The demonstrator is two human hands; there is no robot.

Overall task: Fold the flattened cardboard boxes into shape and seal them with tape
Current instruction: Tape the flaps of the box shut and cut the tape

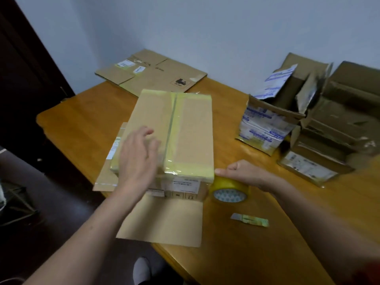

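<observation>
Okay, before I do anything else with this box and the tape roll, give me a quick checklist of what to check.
1. Centre seam of the box taped: ok.
2. Contact of the left hand with the box top: cannot tell, blurred.
3. Grip of the right hand on the tape roll: ok, at the box's near right corner.
4. Tape cut free from the roll: cannot tell.
5. Reach to the cutter: ok, it lies on the table near the roll.
6. Folding of the near flap: not ok, it lies flat.

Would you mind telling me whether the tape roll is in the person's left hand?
No, the right hand grips the tape roll, while the left hand is spread open over the taped box.
</observation>
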